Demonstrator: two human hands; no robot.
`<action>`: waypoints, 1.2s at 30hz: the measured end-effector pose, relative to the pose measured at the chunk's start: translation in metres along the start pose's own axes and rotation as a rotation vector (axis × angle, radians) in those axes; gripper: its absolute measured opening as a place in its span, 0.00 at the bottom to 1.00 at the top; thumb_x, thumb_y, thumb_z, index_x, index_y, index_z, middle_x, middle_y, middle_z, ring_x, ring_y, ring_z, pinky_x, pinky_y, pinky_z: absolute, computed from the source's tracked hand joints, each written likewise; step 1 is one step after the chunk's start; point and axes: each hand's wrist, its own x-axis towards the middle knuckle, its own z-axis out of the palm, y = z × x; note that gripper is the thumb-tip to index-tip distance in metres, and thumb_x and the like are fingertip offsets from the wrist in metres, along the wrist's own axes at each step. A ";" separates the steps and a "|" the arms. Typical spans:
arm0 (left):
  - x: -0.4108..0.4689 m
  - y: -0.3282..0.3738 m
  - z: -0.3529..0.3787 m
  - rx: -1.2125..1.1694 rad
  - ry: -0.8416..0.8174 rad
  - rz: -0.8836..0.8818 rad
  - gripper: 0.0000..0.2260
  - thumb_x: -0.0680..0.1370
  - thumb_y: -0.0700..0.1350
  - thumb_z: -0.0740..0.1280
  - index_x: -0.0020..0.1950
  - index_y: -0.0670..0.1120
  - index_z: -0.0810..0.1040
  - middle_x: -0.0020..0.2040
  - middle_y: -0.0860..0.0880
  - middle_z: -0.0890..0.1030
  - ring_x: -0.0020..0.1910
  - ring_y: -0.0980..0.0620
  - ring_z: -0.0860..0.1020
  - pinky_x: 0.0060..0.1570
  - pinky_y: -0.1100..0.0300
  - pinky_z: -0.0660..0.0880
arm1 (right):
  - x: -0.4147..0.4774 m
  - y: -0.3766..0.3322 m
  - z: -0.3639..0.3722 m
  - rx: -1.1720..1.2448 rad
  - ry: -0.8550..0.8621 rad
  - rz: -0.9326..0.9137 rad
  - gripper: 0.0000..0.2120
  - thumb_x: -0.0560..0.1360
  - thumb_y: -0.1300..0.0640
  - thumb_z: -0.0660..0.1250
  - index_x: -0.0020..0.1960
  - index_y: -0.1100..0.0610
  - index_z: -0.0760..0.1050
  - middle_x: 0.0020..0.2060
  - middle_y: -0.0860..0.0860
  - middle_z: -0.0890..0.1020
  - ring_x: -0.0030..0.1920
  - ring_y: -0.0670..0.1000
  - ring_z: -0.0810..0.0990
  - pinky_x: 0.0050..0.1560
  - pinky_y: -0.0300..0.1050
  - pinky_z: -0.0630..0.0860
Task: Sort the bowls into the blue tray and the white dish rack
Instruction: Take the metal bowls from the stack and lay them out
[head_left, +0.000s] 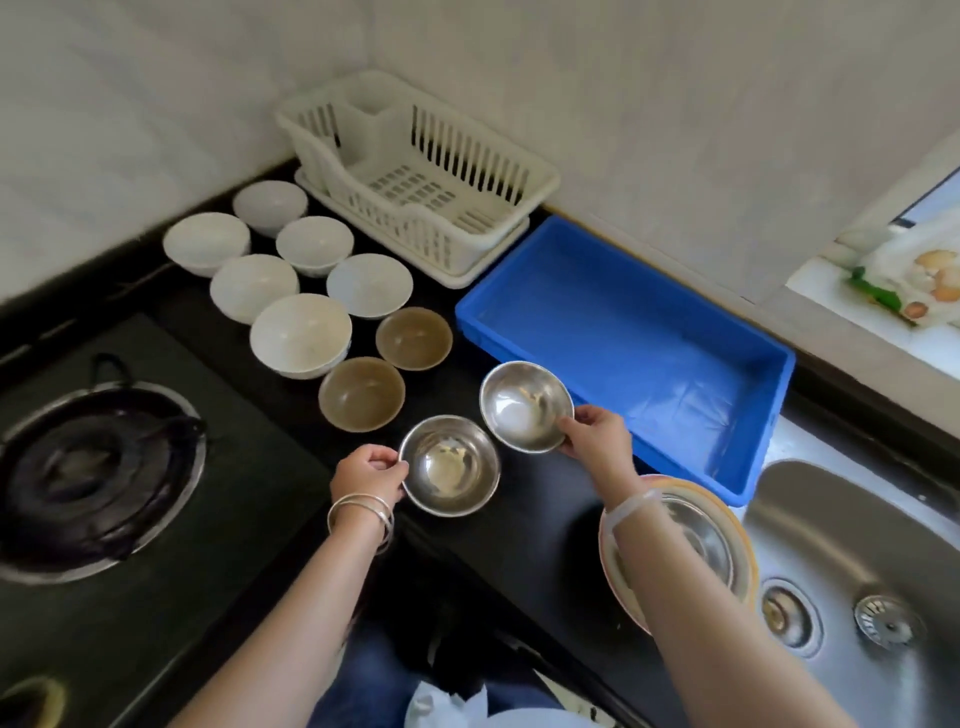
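Domestic kitchen: black countertop (291, 447) with gas burner (88, 473), stainless steel sink (852, 561), white dish rack (415, 171) against tiled wall corner (675, 104).

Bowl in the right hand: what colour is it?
Shiny silver steel bowl, seen in the head view.

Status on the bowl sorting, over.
Left hand grips near steel bowl; right hand grips far steel bowl. Blue tray and white dish rack hold no bowls. Nothing blocking.

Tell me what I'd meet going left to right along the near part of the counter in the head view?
First the gas burner → left hand → near steel bowl → far steel bowl → right hand → sink.
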 end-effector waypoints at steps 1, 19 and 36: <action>0.004 -0.003 -0.003 -0.006 0.013 -0.015 0.07 0.71 0.35 0.69 0.37 0.46 0.76 0.38 0.46 0.80 0.34 0.52 0.79 0.33 0.60 0.77 | 0.003 -0.002 0.009 -0.018 -0.006 0.003 0.05 0.72 0.63 0.67 0.39 0.57 0.78 0.38 0.55 0.82 0.38 0.50 0.81 0.27 0.32 0.76; 0.041 -0.015 -0.004 -0.108 0.039 -0.110 0.04 0.71 0.34 0.68 0.40 0.42 0.75 0.42 0.43 0.80 0.33 0.52 0.77 0.35 0.60 0.78 | 0.040 0.000 0.079 0.028 0.030 0.131 0.08 0.75 0.63 0.66 0.39 0.54 0.73 0.40 0.51 0.78 0.42 0.50 0.81 0.39 0.40 0.79; 0.041 -0.013 -0.004 -0.160 0.020 -0.149 0.01 0.74 0.37 0.67 0.44 0.42 0.76 0.46 0.44 0.77 0.45 0.46 0.77 0.40 0.54 0.78 | 0.045 0.002 0.086 0.131 -0.042 0.157 0.05 0.76 0.60 0.68 0.51 0.57 0.74 0.46 0.53 0.80 0.44 0.49 0.81 0.35 0.37 0.79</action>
